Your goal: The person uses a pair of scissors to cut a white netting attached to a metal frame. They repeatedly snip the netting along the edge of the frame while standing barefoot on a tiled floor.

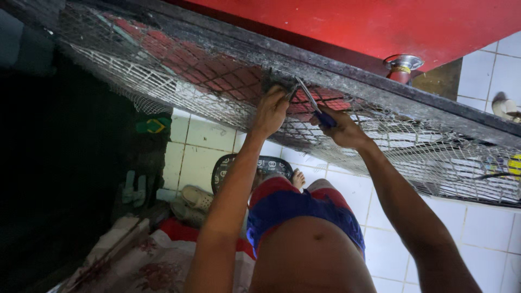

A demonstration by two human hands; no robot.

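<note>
Wire mesh (pixel 228 92), grey and dusty, stretched along a dark metal frame (pixel 380 81), tilted across the top of the view, with a red panel (pixel 353 21) right behind it. Below: white floor tiles (pixel 488 228) with grey lines, a black stool (pixel 225 168) under the legs, pale sandals (pixel 192 198) near it, a green and yellow flip-flop (pixel 153 125) further off, a stained cloth (pixel 157 266) at the bottom left.

Left hand (pixel 271 111) up on the mesh, fingers curled tight, pinching the wire. Right hand (pixel 344 130) just beside it, fingers closed round the blue handle of metal pliers (pixel 312 100), tip of the pliers touching the mesh near the left fingers.

Left side of the room very dark, hard to make out. Mesh cut off at both ends. What the pliers' tip grips: too small to tell. A round metal fitting (pixel 402 64) peeking out under the red panel.
</note>
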